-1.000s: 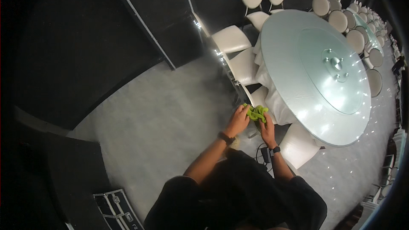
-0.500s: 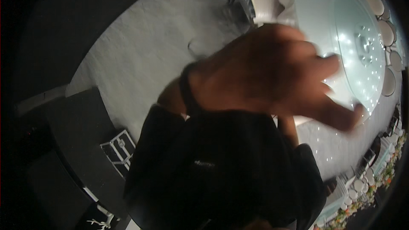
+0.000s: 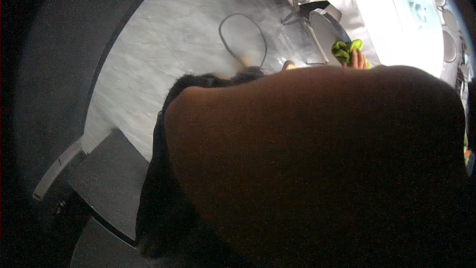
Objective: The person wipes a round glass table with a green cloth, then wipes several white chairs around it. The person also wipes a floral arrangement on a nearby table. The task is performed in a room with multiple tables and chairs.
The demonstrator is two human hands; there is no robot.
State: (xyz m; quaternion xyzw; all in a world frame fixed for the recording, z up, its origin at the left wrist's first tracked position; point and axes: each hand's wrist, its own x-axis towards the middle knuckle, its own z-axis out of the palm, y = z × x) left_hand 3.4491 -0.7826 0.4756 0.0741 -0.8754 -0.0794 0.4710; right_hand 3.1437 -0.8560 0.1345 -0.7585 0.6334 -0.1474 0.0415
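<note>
Grip of the right hand (image 3: 358,60), fingers upright, is closed on a crumpled, yellow-green, soft cloth (image 3: 341,52). The bunched cloth's long axis runs roughly left to right, a brighter lobe pointing up and right. It sits near a grey, oval chair back (image 3: 329,29), left of the round, white-topped bench (image 3: 372,15). Nearer, the shadowed left arm (image 3: 317,159) fills the foreground; I cannot tell its grip's state. Pale grey, marbled floor (image 3: 153,54) lies leftward.
</note>
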